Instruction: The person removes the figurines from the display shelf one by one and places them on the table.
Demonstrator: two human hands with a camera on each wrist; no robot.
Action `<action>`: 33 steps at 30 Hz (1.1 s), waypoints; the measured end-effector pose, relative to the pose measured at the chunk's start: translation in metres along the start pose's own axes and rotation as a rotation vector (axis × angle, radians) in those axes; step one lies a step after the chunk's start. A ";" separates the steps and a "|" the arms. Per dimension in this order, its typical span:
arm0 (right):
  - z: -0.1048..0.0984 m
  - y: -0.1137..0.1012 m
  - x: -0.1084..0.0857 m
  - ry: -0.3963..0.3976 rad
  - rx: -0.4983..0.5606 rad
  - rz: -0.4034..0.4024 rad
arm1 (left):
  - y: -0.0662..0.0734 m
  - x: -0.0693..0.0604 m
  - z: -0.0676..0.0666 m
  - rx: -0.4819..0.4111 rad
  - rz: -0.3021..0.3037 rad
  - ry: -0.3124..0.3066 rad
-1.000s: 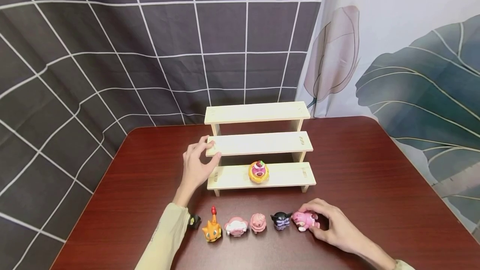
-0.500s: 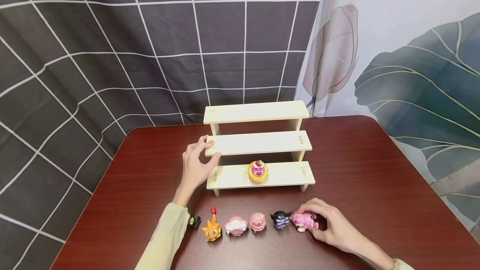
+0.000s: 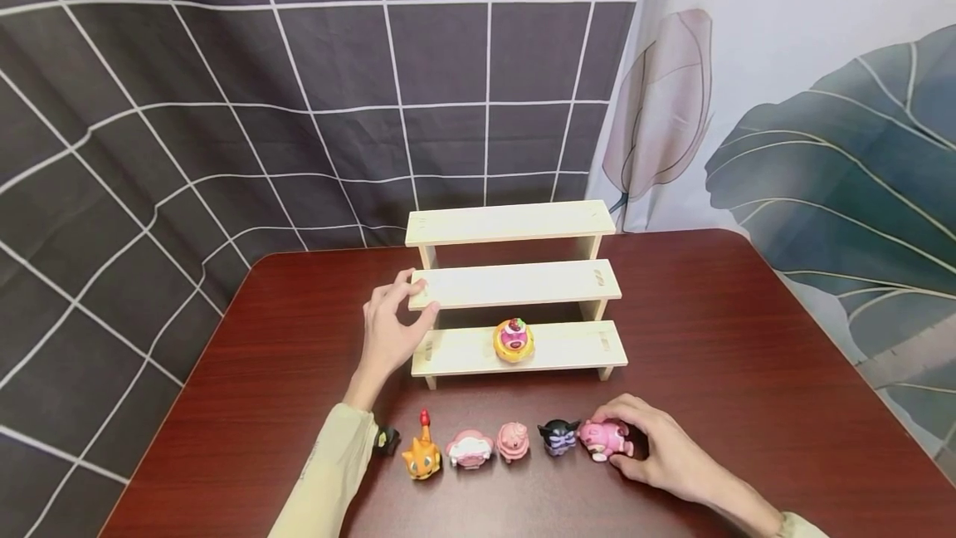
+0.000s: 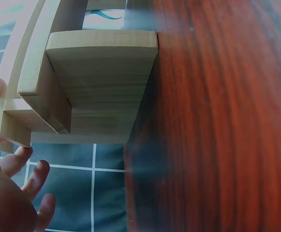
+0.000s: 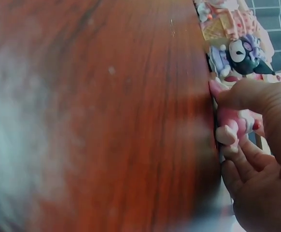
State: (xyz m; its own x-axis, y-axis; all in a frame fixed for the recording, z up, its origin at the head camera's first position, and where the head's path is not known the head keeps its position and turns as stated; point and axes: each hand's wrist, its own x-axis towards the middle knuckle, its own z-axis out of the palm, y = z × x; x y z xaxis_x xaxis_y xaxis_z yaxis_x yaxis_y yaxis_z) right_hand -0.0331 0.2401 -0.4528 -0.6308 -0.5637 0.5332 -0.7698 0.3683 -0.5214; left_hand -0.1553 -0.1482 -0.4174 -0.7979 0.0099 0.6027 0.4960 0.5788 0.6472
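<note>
A pale wooden three-tier display shelf (image 3: 515, 285) stands on the table. My left hand (image 3: 390, 330) holds the left end of its middle board, thumb at the front edge and fingers at the back; in the left wrist view some fingers (image 4: 36, 179) extend beyond the wood. On the lowest board sits a round yellow figurine (image 3: 514, 341) with a pink bear face. My right hand (image 3: 668, 451) grips a pink bear figurine (image 3: 607, 438) lying on the table, with thumb and fingers on either side of it. Part of the bear is hidden by the hand in the right wrist view.
Left of the bear runs a row of figurines: a black-eared purple one (image 3: 558, 437), a round pink one (image 3: 513, 442), a pink-and-white one (image 3: 470, 448), an orange one (image 3: 422, 457) with a red-tipped tail, and a black one (image 3: 387, 440) partly behind the left sleeve. Curtains hang behind the table.
The bear has tilted slightly in my right hand and its face now shows less. My left hand has stayed at the shelf. The view has shifted very slightly.
</note>
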 end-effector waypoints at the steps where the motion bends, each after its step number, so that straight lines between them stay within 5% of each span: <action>1: -0.001 0.001 0.000 -0.001 -0.004 0.000 | 0.000 0.000 0.000 0.000 0.000 0.000; 9: -0.013 0.000 0.003 -0.019 -0.007 0.038 | -0.001 0.001 0.001 0.002 0.002 -0.006; 18: -0.028 -0.001 0.032 0.077 -0.004 0.075 | 0.000 0.001 0.001 0.000 -0.007 -0.007; 33: -0.010 0.003 0.097 0.124 0.039 -0.021 | -0.001 0.000 0.000 0.003 -0.015 -0.011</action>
State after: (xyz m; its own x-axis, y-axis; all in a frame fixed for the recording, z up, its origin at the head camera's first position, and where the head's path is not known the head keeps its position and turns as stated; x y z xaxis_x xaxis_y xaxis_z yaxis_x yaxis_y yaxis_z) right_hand -0.0977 0.1936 -0.3963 -0.6241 -0.4741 0.6211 -0.7798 0.3273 -0.5337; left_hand -0.1560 -0.1485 -0.4176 -0.8092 0.0104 0.5875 0.4830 0.5811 0.6549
